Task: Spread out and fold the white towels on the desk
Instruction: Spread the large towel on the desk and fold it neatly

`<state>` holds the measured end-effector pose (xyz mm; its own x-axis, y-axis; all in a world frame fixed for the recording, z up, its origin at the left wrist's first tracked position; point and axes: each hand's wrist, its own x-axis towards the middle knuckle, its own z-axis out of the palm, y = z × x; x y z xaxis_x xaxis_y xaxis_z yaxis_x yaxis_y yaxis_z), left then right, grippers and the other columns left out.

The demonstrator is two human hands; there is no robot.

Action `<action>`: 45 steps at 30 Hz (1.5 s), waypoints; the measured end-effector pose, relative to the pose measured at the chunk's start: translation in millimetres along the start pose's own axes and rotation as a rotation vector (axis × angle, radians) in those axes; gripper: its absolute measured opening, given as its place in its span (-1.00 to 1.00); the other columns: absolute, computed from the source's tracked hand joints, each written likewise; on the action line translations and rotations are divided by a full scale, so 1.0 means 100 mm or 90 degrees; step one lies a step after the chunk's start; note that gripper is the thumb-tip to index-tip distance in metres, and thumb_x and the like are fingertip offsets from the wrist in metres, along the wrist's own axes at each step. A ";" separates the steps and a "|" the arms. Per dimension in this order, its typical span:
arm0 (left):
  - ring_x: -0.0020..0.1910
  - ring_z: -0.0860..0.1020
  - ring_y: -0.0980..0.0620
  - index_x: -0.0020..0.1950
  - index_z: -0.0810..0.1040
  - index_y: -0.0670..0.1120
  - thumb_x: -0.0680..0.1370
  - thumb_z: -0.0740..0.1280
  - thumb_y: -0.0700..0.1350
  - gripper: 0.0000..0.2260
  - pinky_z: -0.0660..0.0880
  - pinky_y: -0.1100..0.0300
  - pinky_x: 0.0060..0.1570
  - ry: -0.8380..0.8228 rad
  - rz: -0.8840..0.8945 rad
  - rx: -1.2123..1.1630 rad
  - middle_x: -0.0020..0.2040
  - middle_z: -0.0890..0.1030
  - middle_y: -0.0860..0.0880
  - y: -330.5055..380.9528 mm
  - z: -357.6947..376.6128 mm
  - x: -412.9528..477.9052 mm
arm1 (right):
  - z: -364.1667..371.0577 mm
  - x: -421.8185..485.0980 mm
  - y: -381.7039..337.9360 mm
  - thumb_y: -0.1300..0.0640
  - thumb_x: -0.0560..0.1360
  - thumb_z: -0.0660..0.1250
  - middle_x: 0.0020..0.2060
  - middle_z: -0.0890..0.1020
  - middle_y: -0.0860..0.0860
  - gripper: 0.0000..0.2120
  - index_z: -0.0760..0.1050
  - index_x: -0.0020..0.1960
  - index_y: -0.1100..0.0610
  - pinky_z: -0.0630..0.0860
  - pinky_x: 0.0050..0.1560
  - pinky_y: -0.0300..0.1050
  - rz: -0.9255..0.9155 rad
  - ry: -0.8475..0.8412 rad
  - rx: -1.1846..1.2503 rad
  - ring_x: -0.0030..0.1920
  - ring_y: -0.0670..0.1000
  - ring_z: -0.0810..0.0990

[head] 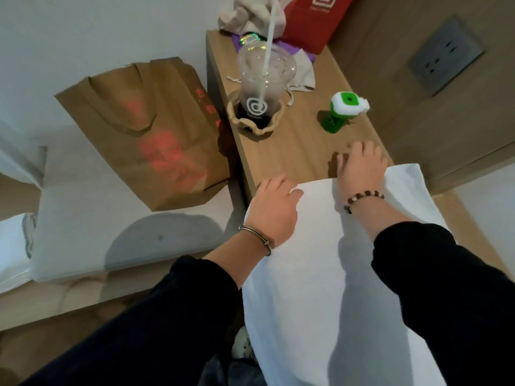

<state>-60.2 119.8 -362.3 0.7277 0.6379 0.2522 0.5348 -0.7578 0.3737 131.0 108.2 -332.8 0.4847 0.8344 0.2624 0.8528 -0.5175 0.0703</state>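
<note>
1. The left hand (274, 207) reaches forward from a dark sleeve (178, 310) to the far left corner of the white towel (320, 288). Its back faces up and a thin metal bangle (257, 238) sits on the wrist.
2. Its thumb lies on top of the towel corner. The other fingers are lightly bent and close together, and they pass beyond the cloth toward the desk's left edge. Whether they pinch the corner cannot be told.
3. The right hand (359, 168) lies palm down over the towel's far edge, with a beaded bracelet (362, 199) on the wrist. Its fingers are spread and slightly bent, and the tips rest on the bare wood of the desk (292, 146) just past the cloth.
4. The towel lies flat along the near part of the desk and runs from the hands back toward the person. Both forearms cast shadows on it.
5. Farther along the desk, a clear plastic cup with a straw (263, 90) stands in a rolled-down paper sleeve, ahead of the left hand.
6. A small green bottle with a white cap (342, 110) stands near the right hand's fingertips but apart from them.
7. At the far end are a red bag (315, 20), a beige crumpled cloth (248, 15) and a pale pouch (301, 76).
8. A brown paper bag (147, 135) stands left of the desk. A grey wall socket (446, 55) is on the panel to the right.
</note>
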 end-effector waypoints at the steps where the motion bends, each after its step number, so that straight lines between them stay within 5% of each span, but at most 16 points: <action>1: 0.33 0.33 -0.16 0.29 0.47 -0.16 0.53 0.20 -0.20 -0.67 0.21 -0.03 0.30 -0.065 0.004 0.013 0.32 0.45 -0.15 0.07 0.06 0.05 | -0.04 0.01 0.08 0.14 0.56 0.19 0.06 0.49 0.21 -0.80 0.43 0.11 0.23 0.30 0.10 0.07 0.046 0.013 0.014 0.08 0.21 0.41; 5: 0.52 -0.03 -0.09 0.53 -0.04 -0.22 0.64 -0.07 0.02 -0.47 -0.08 -0.03 0.45 -0.236 0.001 0.127 0.55 -0.01 -0.14 0.31 0.28 0.21 | -0.08 -0.52 0.36 0.22 0.51 0.16 -0.07 0.53 0.21 -0.84 0.47 0.00 0.25 0.38 -0.02 0.06 -0.157 0.009 0.168 -0.06 0.23 0.48; 7: 0.53 -0.13 -0.08 0.53 -0.12 -0.22 0.62 -0.12 0.11 -0.41 -0.12 -0.07 0.45 -0.246 0.008 0.146 0.56 -0.09 -0.13 0.36 0.32 0.26 | -0.02 -0.76 0.66 0.15 0.57 0.12 0.28 0.46 0.21 -0.65 0.43 0.29 0.25 0.32 0.27 0.09 -0.253 -0.148 0.155 0.26 0.21 0.43; 10: 0.52 -0.19 -0.07 0.54 -0.13 -0.14 0.61 -0.13 0.15 -0.41 -0.15 -0.11 0.44 -0.256 0.054 0.166 0.56 -0.13 -0.07 0.38 0.32 0.31 | 0.05 -0.66 1.15 0.06 0.62 -0.03 0.51 0.14 0.10 -0.52 0.15 0.51 0.17 0.01 0.49 -0.07 -0.172 -0.229 0.094 0.49 0.05 0.13; 14: 0.51 -0.23 -0.04 0.55 -0.17 -0.10 0.60 -0.14 0.15 -0.42 -0.18 -0.13 0.43 -0.289 0.098 0.196 0.56 -0.19 -0.03 0.37 0.31 0.32 | 0.10 -0.63 1.03 0.07 0.61 0.00 0.50 0.16 0.13 -0.52 0.16 0.50 0.20 -0.04 0.51 -0.06 -0.023 -0.190 0.145 0.50 0.08 0.09; 18: 0.53 -0.17 -0.03 0.54 -0.15 -0.15 0.61 -0.11 0.13 -0.41 -0.13 -0.12 0.44 -0.274 0.101 0.194 0.56 -0.16 -0.06 0.37 0.31 0.32 | 0.16 -0.81 0.96 -0.06 0.62 -0.12 0.54 0.01 -0.03 -0.50 0.04 0.54 -0.01 -0.19 0.47 -0.02 -0.144 -0.249 0.151 0.53 -0.02 -0.07; 25: 0.53 -0.15 -0.01 0.54 -0.16 -0.14 0.61 -0.10 0.12 -0.41 -0.10 -0.11 0.45 -0.269 0.092 0.195 0.56 -0.17 -0.05 0.41 0.29 0.32 | 0.24 -0.56 1.07 -0.04 0.63 -0.11 0.55 -0.03 0.05 -0.48 0.00 0.55 0.10 -0.18 0.50 -0.01 0.028 -0.244 0.145 0.53 0.02 -0.10; 31: 0.53 -0.12 -0.01 0.55 -0.13 -0.14 0.61 -0.07 0.11 -0.41 -0.07 -0.10 0.44 -0.253 0.098 0.194 0.56 -0.12 -0.06 0.39 0.29 0.30 | 0.26 -0.53 1.22 -0.24 0.56 -0.29 0.55 -0.04 -0.04 -0.39 -0.05 0.55 -0.05 -0.22 0.46 -0.05 -0.112 -0.275 0.112 0.53 -0.02 -0.10; 39: 0.53 -0.07 -0.02 0.55 -0.06 -0.15 0.61 -0.02 0.09 -0.42 -0.03 -0.08 0.43 -0.233 0.104 0.163 0.56 -0.07 -0.07 0.37 0.33 0.31 | 0.24 -0.35 1.20 0.05 0.63 -0.03 0.53 0.11 0.06 -0.50 0.07 0.54 0.16 -0.12 0.47 -0.20 -0.023 -0.210 0.149 0.52 0.01 0.04; 42: 0.53 -0.09 0.02 0.55 -0.02 -0.14 0.63 0.05 -0.01 -0.47 -0.12 0.01 0.45 -0.222 0.096 0.084 0.56 -0.06 -0.04 0.36 0.30 0.34 | 0.18 -0.25 0.99 0.15 0.61 0.00 0.54 0.00 0.08 -0.47 -0.03 0.55 0.16 -0.08 0.50 -0.06 0.041 -0.277 0.121 0.53 0.04 -0.03; 45: 0.45 0.21 -0.16 0.43 0.34 -0.20 0.52 0.29 -0.23 -0.53 0.09 -0.01 0.40 -0.138 0.026 -0.089 0.46 0.28 -0.20 0.22 0.08 0.28 | 0.00 -0.19 0.74 0.22 0.51 0.19 0.52 0.08 0.11 -0.38 0.07 0.53 0.15 0.04 0.48 0.04 -0.097 -0.302 0.067 0.50 0.14 0.07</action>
<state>-24.7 119.4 -353.8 0.8304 0.5515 0.0788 0.4494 -0.7467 0.4903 184.9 54.2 -332.8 0.3674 0.9057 -0.2116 0.9237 -0.3818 -0.0305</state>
